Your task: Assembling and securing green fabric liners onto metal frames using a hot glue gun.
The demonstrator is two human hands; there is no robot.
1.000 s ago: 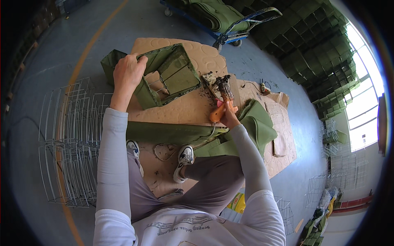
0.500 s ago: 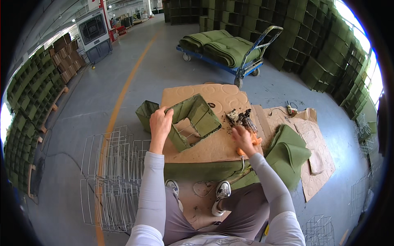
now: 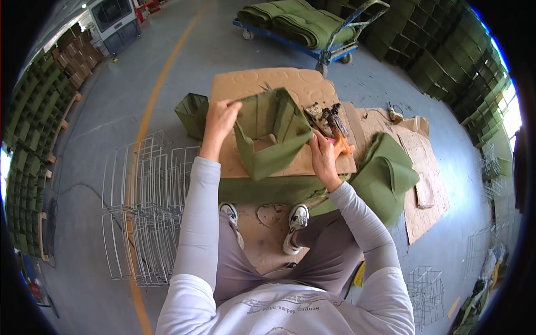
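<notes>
The green felt box (image 3: 268, 131) is held up over the middle of the cardboard sheet (image 3: 262, 84), tilted so that its open side faces the person. Its left upper rim is pinched by the left hand (image 3: 219, 120), with the fingers closed over the edge. Its right lower wall is gripped by the right hand (image 3: 322, 155), the fingers pressed together on the felt. A second felt box (image 3: 192, 111) is seen just off the left edge of the cardboard sheet, on the grey floor (image 3: 111, 100). A long strip of green felt (image 3: 268, 190) is laid along the near edge of the cardboard, above the person's shoes (image 3: 296, 218). A folded piece of green felt (image 3: 388, 176) is spread past the right edge of the cardboard sheet, on a further piece of cardboard (image 3: 424, 184). A stack of white wire frames (image 3: 145, 206) is laid flat on the floor to the person's left. A blue cart (image 3: 312, 33) loaded with folded green felt is parked beyond the far edge of the cardboard. A tool with an orange handle (image 3: 341, 146) is lying near the right edge of the cardboard sheet, just beside the right hand; whether it is touched cannot be told.
</notes>
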